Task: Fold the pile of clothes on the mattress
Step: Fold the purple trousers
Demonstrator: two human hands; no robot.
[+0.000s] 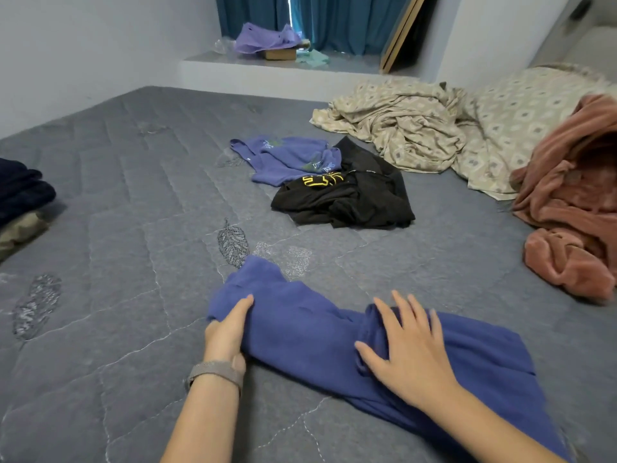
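Note:
A blue garment [300,329] lies spread on the grey quilted mattress [117,228] right in front of me. My left hand [227,332] grips its left edge, with the thumb on top and the fingers tucked under the cloth. My right hand [407,349] rests flat on the garment's middle, fingers spread over a bunched fold. Farther back lie a crumpled purple top [287,158] and a black shirt with yellow print [347,195], touching each other.
Folded dark clothes [20,195] are stacked at the left edge. A beige patterned sheet [417,128] and a pink fleece blanket [574,195] are heaped at the right. A ledge behind the mattress holds a purple cloth [263,40] on a box.

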